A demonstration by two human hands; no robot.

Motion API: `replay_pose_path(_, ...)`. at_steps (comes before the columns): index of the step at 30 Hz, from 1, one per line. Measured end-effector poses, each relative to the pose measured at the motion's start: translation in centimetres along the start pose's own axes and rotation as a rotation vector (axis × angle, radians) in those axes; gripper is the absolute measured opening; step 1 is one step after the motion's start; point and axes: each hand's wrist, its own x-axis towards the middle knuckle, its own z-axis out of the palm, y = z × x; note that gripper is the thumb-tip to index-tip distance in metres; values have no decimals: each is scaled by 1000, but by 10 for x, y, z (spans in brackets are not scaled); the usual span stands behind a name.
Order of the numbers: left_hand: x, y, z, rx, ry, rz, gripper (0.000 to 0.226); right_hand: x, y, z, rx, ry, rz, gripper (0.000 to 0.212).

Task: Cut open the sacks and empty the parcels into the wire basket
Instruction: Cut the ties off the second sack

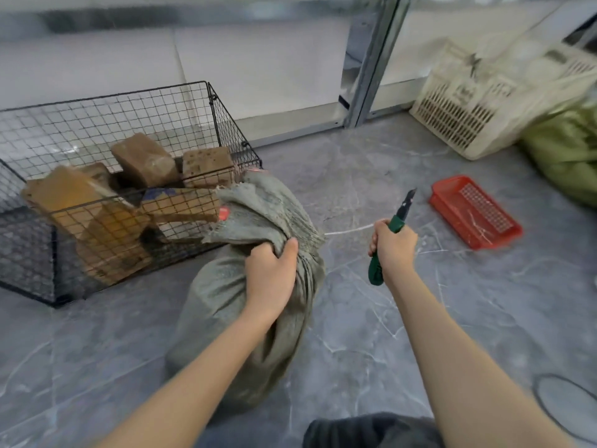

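Parcels (142,160) are lying in the basket (97,101), left of the sack (213,302); a tray (475,211) is sitting right, a crate (462,105) behind it.

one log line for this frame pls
left hand grips grey sack neck | right hand holds green cutter | wire basket has parcels

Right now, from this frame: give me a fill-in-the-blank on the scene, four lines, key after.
1. The left hand grips the ____ by its neck.
2. The right hand holds a cutter with a ____ handle.
3. Brown parcels lie in the ____ basket.
4. The tray on the floor is ____.
Missing words: sack; green; wire; red.
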Motion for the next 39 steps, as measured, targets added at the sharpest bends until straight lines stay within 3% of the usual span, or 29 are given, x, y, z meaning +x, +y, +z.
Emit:
replay_pose_path(5, -13, 6, 48, 71, 11, 16, 45, 26, 43, -22, -87, 59, 88, 18)
replay_pose_path(13, -33, 9, 109, 133, -9, 3, 41, 51, 80, -66, -29, 209, 300, 19)
replay_pose_path(21, -43, 11, 144, 154, -24, -17, 38, 66, 95, -100, -16, 313, 372, 23)
replay_pose_path(30, -29, 13, 146, 152, -20, 15, 39, 65, 97, -98, 13, 176, 394, 24)
replay_pose_path(39, -3, 18, 89, 97, -18, 33, 42, 37, 34, -34, 42, -261, 211, 14)
